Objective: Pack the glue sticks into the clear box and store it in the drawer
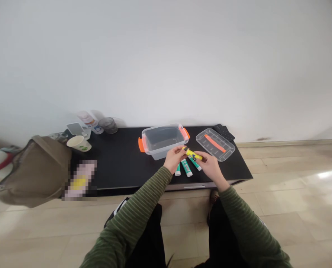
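Between both hands lies a yellow glue stick (192, 153), tilted down to the right. My left hand (174, 158) pinches its left end, and my right hand (212, 165) grips the right end. Below it, on the black table, are three green glue sticks with white ends, among them a middle one (187, 168); my hands partly cover their upper parts. Just behind my left hand stands an open clear plastic box (154, 153) with orange latches. Its clear lid (227, 155), with an orange handle, rests beyond my right hand.
A paper cup (79, 143), a spray can (91, 123) and a dark glass (108, 125) stand at the table's left. A brown bag (34, 171) overlaps that end. Behind the lid lies a dark dotted item (224, 132). The black table (115, 167) meets a white wall.
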A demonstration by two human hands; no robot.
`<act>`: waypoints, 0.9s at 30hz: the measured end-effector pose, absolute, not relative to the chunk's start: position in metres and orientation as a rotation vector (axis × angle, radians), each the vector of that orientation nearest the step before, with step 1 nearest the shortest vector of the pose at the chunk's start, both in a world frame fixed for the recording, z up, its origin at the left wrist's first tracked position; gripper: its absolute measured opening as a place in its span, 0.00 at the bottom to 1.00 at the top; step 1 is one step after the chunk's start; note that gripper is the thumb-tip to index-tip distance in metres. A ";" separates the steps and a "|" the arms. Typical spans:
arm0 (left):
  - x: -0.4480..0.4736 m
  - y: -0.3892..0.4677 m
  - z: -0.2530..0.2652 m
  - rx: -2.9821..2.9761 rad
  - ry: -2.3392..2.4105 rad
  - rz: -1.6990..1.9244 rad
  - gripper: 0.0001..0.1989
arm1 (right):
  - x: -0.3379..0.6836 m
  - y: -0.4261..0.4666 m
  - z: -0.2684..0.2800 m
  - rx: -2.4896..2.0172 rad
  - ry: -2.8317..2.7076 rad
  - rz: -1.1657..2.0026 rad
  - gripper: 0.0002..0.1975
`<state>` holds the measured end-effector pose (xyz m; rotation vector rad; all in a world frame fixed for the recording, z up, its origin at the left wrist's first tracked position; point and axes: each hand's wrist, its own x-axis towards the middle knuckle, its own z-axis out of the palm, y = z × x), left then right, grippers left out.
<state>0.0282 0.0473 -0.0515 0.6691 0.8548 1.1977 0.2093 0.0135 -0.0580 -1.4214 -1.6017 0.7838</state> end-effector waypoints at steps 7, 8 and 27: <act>0.008 0.045 -0.028 1.078 1.050 1.292 0.14 | 0.200 0.018 -0.066 -1.344 -1.660 1.016 0.16; -0.002 0.047 -0.022 1.157 1.111 1.361 0.13 | 0.197 0.019 -0.066 -1.371 -1.679 0.998 0.15; -0.119 0.084 -0.049 0.405 1.234 1.434 0.21 | 0.040 0.102 -0.002 -1.657 -2.005 0.550 0.13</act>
